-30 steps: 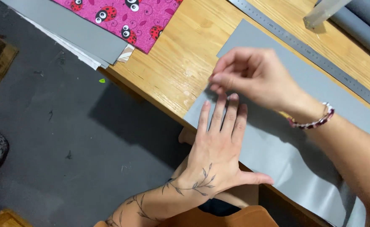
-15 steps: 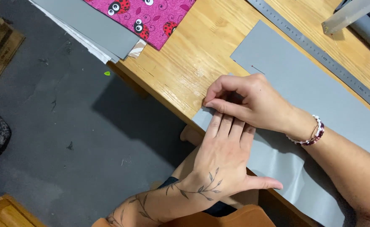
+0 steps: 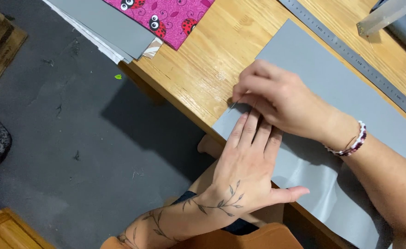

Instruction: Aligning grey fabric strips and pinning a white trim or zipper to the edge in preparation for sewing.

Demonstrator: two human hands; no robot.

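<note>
Grey concrete floor [image 3: 74, 152] fills the left of the frame, with a wooden crate [image 3: 0, 50] at the upper left edge. Moving right, a stack of flat grey sheets [image 3: 101, 25] hangs over the corner of the pale wooden tabletop [image 3: 203, 69], and a pink fabric printed with ladybirds [image 3: 175, 16] lies on top of it at the top of the frame.

At centre, the left hand [image 3: 246, 170], its forearm marked with a leafy vine tattoo, lies flat and fully open, fingers together, pressing down the near corner of a long grey rectangular sheet [image 3: 332, 83] that runs from mid-frame to the lower right and overhangs the tabletop edge. Just above it, the right hand [image 3: 276, 99], with a beaded bracelet at the wrist, is curled, its fingertips pinched on what looks like a thin pin or needle at the sheet's edge. By my reckoning the work at this corner is only starting; the rest of the edge looks untouched.

Along the upper right lies a long steel ruler [image 3: 350, 55].
</note>
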